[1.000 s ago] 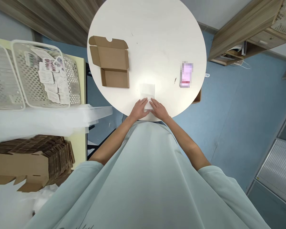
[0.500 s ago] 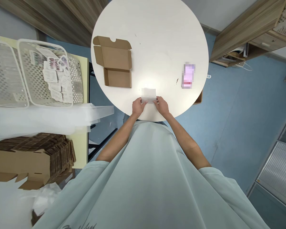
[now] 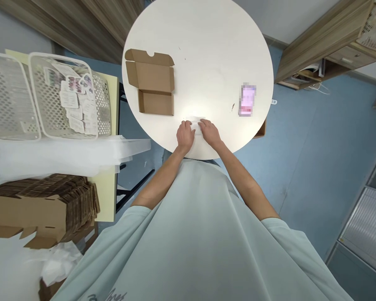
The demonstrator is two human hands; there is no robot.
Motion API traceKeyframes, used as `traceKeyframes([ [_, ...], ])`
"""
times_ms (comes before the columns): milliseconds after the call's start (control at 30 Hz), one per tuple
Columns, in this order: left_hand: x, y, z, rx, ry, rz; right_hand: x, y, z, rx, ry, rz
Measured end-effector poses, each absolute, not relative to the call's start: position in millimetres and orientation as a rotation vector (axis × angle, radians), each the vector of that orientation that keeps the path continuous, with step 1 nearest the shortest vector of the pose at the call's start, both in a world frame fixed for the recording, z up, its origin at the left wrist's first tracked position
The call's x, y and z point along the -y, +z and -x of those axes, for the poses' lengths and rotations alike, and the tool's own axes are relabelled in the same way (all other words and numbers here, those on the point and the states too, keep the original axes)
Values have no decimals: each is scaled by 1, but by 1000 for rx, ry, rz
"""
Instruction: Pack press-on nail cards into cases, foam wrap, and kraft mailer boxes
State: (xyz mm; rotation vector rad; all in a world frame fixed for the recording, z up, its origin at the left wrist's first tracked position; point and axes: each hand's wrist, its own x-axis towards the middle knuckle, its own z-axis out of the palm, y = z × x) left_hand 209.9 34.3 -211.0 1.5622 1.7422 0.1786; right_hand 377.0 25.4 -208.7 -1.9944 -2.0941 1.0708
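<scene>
A small white folded sheet (image 3: 196, 123) lies near the front edge of the round white table (image 3: 207, 50). My left hand (image 3: 185, 134) rests on its left part with fingers curled down onto it. My right hand (image 3: 208, 131) presses its right part, fingers bent over the sheet. Most of the sheet is hidden under both hands. An open brown cardboard box (image 3: 152, 81) lies flat to the upper left of my hands. A pink and white packet (image 3: 247, 99) lies to the right on the table.
Left of the table stand white perforated baskets (image 3: 62, 100) with printed cards, clear plastic sheets (image 3: 65, 154) and a stack of flat cardboard boxes (image 3: 40, 205). A wooden shelf unit (image 3: 319, 46) is at the upper right. The floor (image 3: 316, 146) is blue.
The white sheet has been folded down smaller; my hands moved from holding its lower edge up over it and now cover most of it.
</scene>
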Motion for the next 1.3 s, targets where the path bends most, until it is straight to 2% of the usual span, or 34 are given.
traceKeyframes([
  [233, -20, -209, -197, -1952, 71, -1124, -4, -197, -364, 2026, 1086, 2183],
  [467, -15, -210, -197, -1856, 121, -1230, 8, -197, -360, 1757, 1213, 2268],
  [633, -19, -211, -204, -1871, 70, -1159, 3, -203, -363, 1418, 1090, 2414],
  [733, -22, -212, -205, -1868, 53, -1146, 4, -205, -359, 1238, 1172, 2472],
  [1100, -40, -194, -182, -1729, 32, -1157, 3, -187, -336, 1063, 1210, 2429],
  [1300, -71, -170, -131, -1708, 274, -1166, -37, -164, -301, 1081, 1201, 2260],
])
